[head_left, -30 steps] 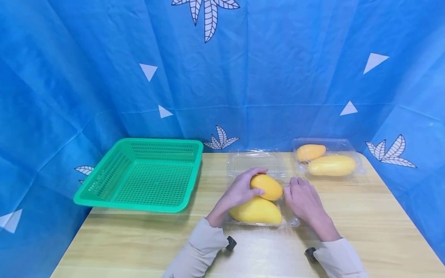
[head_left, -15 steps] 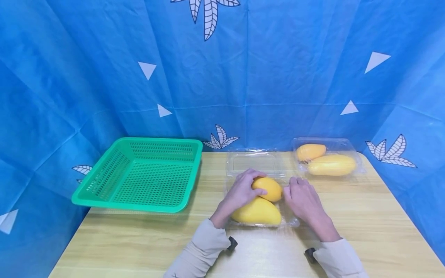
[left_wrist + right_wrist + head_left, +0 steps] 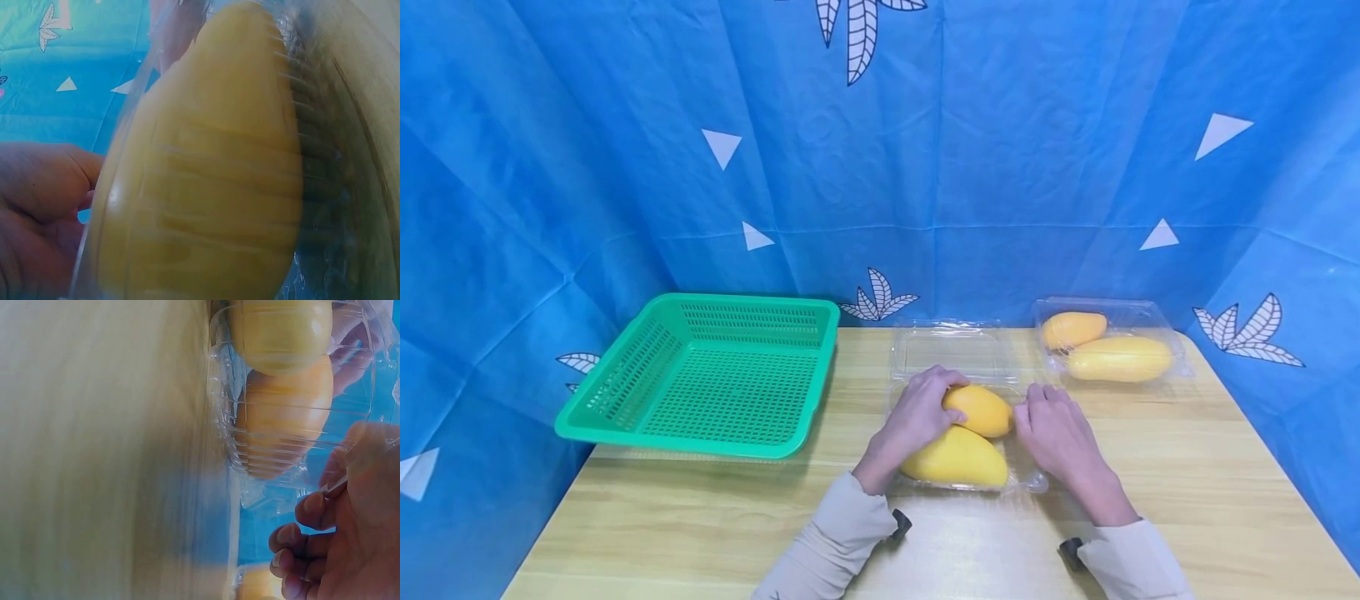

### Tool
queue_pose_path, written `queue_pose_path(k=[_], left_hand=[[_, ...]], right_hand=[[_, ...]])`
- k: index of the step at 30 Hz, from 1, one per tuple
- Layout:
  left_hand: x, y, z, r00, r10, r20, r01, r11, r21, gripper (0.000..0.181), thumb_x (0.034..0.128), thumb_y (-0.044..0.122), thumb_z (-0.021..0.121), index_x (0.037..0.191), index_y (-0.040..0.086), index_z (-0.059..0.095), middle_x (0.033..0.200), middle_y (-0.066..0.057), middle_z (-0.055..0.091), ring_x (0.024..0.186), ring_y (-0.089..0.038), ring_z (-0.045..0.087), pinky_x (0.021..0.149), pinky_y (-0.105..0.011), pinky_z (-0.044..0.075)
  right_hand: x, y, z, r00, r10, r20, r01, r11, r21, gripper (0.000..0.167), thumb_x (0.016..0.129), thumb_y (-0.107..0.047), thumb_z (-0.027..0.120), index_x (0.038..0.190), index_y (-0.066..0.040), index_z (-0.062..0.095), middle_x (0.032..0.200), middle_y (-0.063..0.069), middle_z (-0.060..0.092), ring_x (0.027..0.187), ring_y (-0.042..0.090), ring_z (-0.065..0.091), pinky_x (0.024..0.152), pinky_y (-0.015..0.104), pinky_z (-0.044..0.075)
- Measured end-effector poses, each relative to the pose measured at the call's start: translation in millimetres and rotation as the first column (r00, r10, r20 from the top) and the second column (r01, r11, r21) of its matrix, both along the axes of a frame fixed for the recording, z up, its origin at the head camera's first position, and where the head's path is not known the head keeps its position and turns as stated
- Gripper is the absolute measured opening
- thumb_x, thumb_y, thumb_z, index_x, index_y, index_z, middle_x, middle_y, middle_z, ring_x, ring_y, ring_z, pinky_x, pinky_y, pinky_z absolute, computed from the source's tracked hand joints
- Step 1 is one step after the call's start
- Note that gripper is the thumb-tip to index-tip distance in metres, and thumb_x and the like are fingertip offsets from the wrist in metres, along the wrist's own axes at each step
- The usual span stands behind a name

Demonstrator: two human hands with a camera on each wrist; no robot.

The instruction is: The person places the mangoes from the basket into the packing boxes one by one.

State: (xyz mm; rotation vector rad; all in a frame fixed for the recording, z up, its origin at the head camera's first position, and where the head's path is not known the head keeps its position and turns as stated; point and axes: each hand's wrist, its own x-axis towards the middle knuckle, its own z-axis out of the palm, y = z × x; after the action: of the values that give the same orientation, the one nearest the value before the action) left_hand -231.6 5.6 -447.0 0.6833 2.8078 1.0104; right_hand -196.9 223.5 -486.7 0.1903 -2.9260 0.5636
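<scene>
Two mangoes lie in an open clear plastic clamshell box, whose hinged lid (image 3: 951, 354) spreads out toward the curtain. My left hand (image 3: 919, 412) grips the left end of the orange-yellow mango (image 3: 981, 411), thumb on the near side, fingers over the far side. The larger yellow mango (image 3: 958, 458) rests nearer me, filling the left wrist view behind the box's ribbed wall (image 3: 219, 169). At the right end of the box, my right hand (image 3: 1058, 433) pinches the rim between thumb and index finger. In the right wrist view its other fingers (image 3: 290, 534) are curled.
A green perforated basket (image 3: 730, 392) stands on the left of the wooden table (image 3: 715, 525). At the back right, a second clear box (image 3: 1138, 312) holds two mangoes. A blue patterned curtain (image 3: 1015, 167) surrounds the table behind and at the sides.
My left hand has lowered the orange-yellow mango slightly and shifted it a little toward my right hand. The right hand keeps its pinch on the rim.
</scene>
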Motion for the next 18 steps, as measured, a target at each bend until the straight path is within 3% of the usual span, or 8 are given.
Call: queue_pose_path(k=[11, 18], left_hand=[[5.2, 2.4, 0.6, 1.000, 0.011, 0.020, -0.009, 0.996, -0.094, 0.048, 0.0881, 0.009, 0.080, 0.135, 0.008, 0.067, 0.128, -0.010, 0.069, 0.120, -0.027, 0.063, 0.102, -0.040, 0.052], [4.8, 1.2, -1.5, 0.997, 0.003, 0.077, 0.004, 0.995, -0.095, 0.052, 0.0888, 0.008, 0.078, 0.138, 0.011, 0.064, 0.137, -0.008, 0.065, 0.124, -0.028, 0.061, 0.103, -0.043, 0.052]], right_hand=[[0.8, 0.0, -0.6, 1.000, 0.002, 0.003, -0.002, 1.000, -0.008, 0.022, 0.103, -0.015, 0.041, 0.083, -0.007, 0.047, 0.077, 0.007, 0.044, 0.073, 0.026, 0.043, 0.065, 0.037, 0.039], [1.0, 0.6, 0.3, 1.000, 0.001, 0.010, -0.001, 1.000, -0.013, 0.022, 0.103, -0.015, 0.041, 0.083, -0.007, 0.047, 0.077, 0.007, 0.044, 0.074, 0.027, 0.044, 0.064, 0.037, 0.039]])
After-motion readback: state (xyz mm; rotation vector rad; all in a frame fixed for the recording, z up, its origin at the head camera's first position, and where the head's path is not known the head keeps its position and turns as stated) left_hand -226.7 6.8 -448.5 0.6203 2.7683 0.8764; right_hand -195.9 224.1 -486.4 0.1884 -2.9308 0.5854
